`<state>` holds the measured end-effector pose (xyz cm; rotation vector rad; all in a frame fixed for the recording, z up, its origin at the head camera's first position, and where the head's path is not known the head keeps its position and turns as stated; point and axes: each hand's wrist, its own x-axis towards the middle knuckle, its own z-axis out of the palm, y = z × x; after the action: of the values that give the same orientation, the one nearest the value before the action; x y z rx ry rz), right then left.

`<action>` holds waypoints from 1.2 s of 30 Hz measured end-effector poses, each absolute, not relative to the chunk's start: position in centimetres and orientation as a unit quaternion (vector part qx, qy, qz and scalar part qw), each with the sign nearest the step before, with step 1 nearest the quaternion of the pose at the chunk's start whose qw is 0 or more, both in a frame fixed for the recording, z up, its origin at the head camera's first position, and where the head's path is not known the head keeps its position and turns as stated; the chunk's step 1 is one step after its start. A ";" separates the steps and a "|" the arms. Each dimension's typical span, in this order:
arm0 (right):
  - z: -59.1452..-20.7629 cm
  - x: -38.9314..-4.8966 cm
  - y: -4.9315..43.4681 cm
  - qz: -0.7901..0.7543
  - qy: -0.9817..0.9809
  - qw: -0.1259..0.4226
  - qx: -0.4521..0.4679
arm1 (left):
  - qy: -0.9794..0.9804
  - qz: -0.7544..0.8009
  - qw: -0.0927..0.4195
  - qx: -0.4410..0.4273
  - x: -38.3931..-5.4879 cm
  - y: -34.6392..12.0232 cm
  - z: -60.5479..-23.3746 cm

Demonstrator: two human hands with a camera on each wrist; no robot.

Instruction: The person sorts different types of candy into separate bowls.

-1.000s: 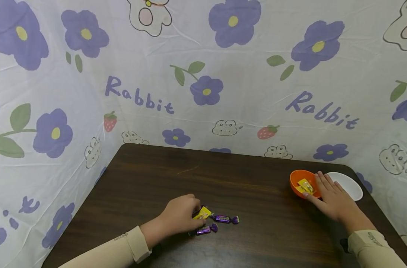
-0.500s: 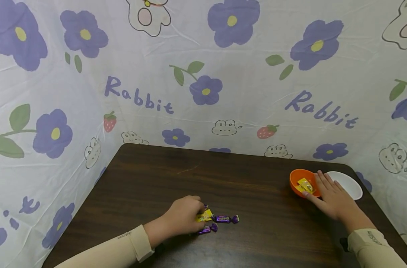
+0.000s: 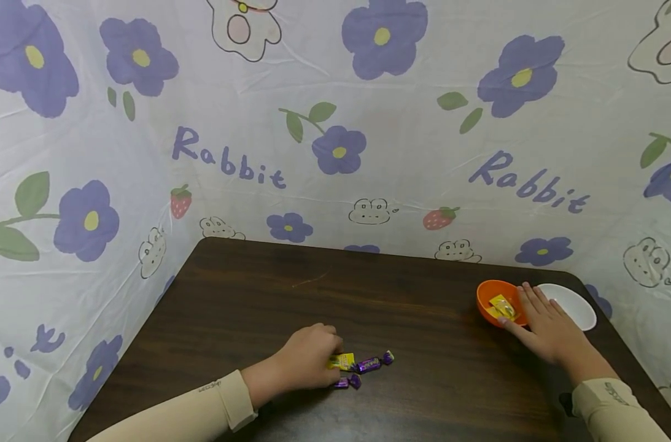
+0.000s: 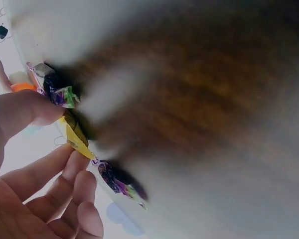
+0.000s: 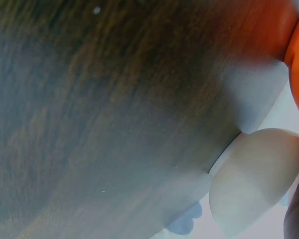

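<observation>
My left hand (image 3: 307, 359) pinches a yellow-wrapped candy (image 3: 344, 361) between thumb and fingertips, low over the table. In the left wrist view the yellow wrapper (image 4: 75, 135) sits between the thumb and a fingertip. One purple-wrapped candy (image 3: 369, 365) lies to its right; a second purple candy (image 3: 342, 383) is partly covered by the hand. At the right, my right hand (image 3: 550, 331) rests with straight fingers on the rim of an orange bowl (image 3: 483, 301). Yellow candies (image 3: 502, 306) lie inside that bowl. The right wrist view shows little of the hand.
A white plate (image 3: 581, 307) stands right of the bowl, close to the table's right edge, partly behind the right hand. The dark wooden table (image 3: 368, 294) meets a flower-printed cloth (image 3: 401, 153) at the back and sides.
My left hand has moved slightly right with the yellow candy in its fingers. The purple candies have shifted and turned a little. The right hand and bowl have stayed put.
</observation>
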<state>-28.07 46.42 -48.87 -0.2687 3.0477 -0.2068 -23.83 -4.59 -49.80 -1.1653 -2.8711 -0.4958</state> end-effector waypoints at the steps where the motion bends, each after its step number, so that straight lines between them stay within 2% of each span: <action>1: -48.9 -28.1 46.4 -0.067 0.993 0.038 -0.087 | -0.915 -0.156 0.001 -0.371 -23.8 -4.6 -49.8; 9: -48.9 -28.0 46.4 -0.072 0.993 0.039 -0.086 | -0.918 -0.147 -0.015 -0.367 -23.9 -4.5 -49.5; 36: -49.3 -28.2 46.7 -0.070 0.993 0.029 -0.091 | -0.904 -0.192 0.003 -0.381 -25.1 -3.0 -48.7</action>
<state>-28.21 46.71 -49.27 -0.2799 3.0639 -0.2155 -25.07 -3.02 -48.74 -1.1951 -2.8365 -0.6008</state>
